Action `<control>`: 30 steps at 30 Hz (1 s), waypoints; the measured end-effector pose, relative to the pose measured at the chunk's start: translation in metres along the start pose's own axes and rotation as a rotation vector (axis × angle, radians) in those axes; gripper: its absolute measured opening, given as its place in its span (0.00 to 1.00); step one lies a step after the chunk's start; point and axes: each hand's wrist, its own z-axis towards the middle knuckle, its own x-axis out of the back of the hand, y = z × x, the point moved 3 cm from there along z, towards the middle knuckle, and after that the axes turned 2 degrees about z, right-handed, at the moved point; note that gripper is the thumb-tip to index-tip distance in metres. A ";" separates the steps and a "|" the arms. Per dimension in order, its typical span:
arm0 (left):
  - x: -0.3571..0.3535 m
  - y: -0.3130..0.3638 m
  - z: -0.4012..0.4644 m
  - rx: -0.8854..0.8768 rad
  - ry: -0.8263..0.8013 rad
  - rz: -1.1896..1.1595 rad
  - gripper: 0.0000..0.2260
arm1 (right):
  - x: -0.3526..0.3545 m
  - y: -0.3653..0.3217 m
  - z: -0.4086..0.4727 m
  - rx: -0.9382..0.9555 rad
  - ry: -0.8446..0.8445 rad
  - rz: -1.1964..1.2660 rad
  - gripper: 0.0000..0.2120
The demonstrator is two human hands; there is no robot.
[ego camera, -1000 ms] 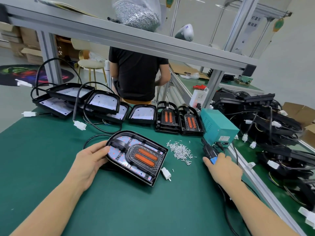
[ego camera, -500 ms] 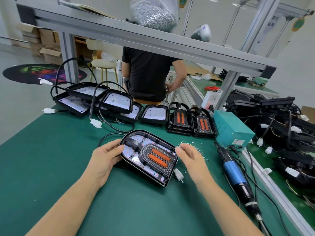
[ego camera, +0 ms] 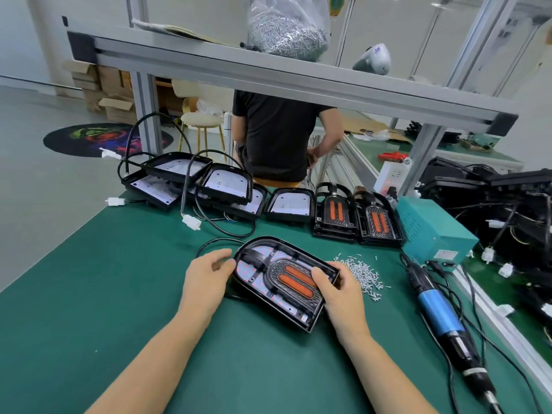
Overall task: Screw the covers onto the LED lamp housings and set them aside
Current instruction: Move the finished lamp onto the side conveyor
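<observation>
Item in hand: one black D-shaped plastic LED lamp housing, lying tilted on the green-matted surface directly before us, with a black ribbed cover carrying two orange oval lenses seated in it.

Grip, left: our left hand holds the housing's rounded end, fingers curled at its rim.

Grip, right: our right hand clasps the opposite end, thumb pressed on the cover beside the lenses.

Fasteners: a loose pile of small silver screws just right of the housing.

Tool: a blue-and-black corded electric screwdriver, lying unattended further right.

Stock: uncovered black housings with white LED boards at the far edge; two covered units beside them.

Risks, as we judge them: the cover may sit skewed if released before screwing, so that the holes misalign and the threads cross. The housing's black cable could be pinched beneath it. Reaching right may scatter the screws.
</observation>
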 end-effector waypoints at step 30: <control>-0.022 0.008 0.015 0.205 -0.334 -0.476 0.38 | -0.002 0.006 0.002 -0.006 -0.042 0.166 0.06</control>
